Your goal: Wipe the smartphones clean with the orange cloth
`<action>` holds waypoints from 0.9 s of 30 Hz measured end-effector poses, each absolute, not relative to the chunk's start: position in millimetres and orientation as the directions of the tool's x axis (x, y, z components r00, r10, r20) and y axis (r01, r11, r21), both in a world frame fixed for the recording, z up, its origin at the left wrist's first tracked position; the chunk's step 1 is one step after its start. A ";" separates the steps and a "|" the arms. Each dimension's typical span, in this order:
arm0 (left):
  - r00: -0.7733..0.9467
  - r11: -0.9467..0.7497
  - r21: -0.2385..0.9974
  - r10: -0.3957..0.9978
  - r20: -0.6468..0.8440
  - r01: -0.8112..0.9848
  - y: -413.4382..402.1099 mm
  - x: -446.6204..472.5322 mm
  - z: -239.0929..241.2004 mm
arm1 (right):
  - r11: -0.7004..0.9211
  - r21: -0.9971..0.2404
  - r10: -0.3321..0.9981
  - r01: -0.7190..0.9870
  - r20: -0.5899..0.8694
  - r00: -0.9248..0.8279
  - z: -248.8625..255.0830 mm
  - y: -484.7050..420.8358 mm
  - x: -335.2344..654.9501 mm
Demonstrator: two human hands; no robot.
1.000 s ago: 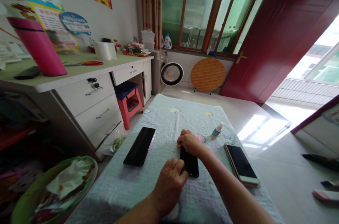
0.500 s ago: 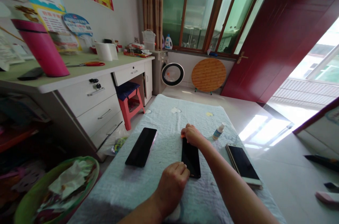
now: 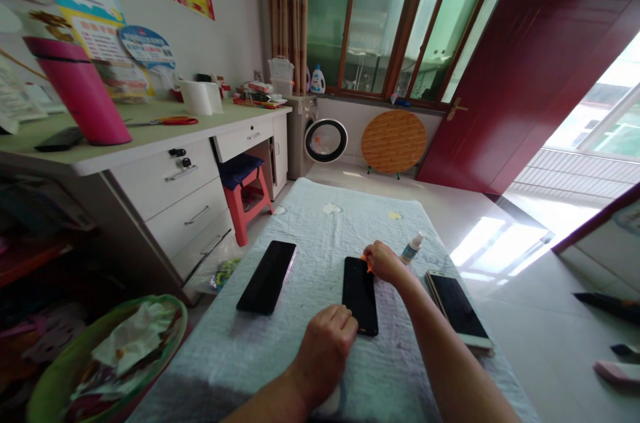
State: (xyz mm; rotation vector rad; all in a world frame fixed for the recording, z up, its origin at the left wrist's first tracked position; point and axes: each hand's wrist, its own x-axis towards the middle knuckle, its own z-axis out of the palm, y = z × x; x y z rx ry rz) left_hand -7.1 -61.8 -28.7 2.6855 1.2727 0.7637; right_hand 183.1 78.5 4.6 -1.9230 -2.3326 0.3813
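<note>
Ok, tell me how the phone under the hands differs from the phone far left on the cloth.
The middle phone is touched by both hands: the left hand at its near corner, the right hand at its far corner. The left phone lies untouched. The middle phone lies nearly straight away from the camera; the left phone slants. The left phone looks longer. Both are dark, screen-up, flat on the pale cloth.

the left hand (image 3: 324, 351) presses on the near end of a black phone (image 3: 359, 294) lying face up on a pale blue cloth (image 3: 320, 236). the right hand (image 3: 384, 261) touches the phone's far right corner, pinching what may be a small orange tab (image 3: 369, 267). another dark phone (image 3: 267, 276) lies left, a stacked phone (image 3: 457, 309) right, a small dropper bottle (image 3: 411, 247) just beyond.
</note>
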 end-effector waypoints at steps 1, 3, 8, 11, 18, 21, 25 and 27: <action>0.533 -0.655 0.275 0.743 0.404 0.704 -61.8 -7.3 -28.1 | 0.161 -0.252 0.980 0.954 -0.076 -0.185 3.6 76.1 184.5; 0.539 -0.659 0.284 0.742 0.400 0.696 -61.6 -7.9 -26.2 | 0.135 -0.254 0.986 0.958 -0.059 -0.155 0.9 71.6 186.9; 0.536 -0.670 0.308 0.733 0.419 0.676 -60.6 -9.6 -22.1 | 0.112 -0.255 0.993 0.961 -0.019 -0.121 0.5 58.8 192.5; 0.537 -0.678 0.320 0.726 0.430 0.662 -60.5 -10.2 -22.2 | 0.138 -0.274 0.990 0.952 0.015 -0.139 8.0 51.2 189.8; 0.528 -0.677 0.315 0.725 0.441 0.666 -60.3 -10.0 -26.1 | 0.265 -0.370 0.964 0.890 0.124 -0.235 8.9 45.9 161.8; 0.522 -0.664 0.309 0.736 0.432 0.681 -60.5 -9.7 -25.7 | 0.292 -0.398 0.956 0.870 0.109 -0.271 3.9 41.6 158.9; 0.520 -0.642 0.319 0.759 0.391 0.697 -61.4 -10.0 -24.6 | 0.375 -0.474 0.923 0.797 0.113 -0.367 4.1 22.2 164.6; 0.514 -0.634 0.329 0.767 0.384 0.700 -61.9 -10.4 -24.7 | 0.397 -0.527 0.908 0.751 0.109 -0.404 6.0 6.9 167.5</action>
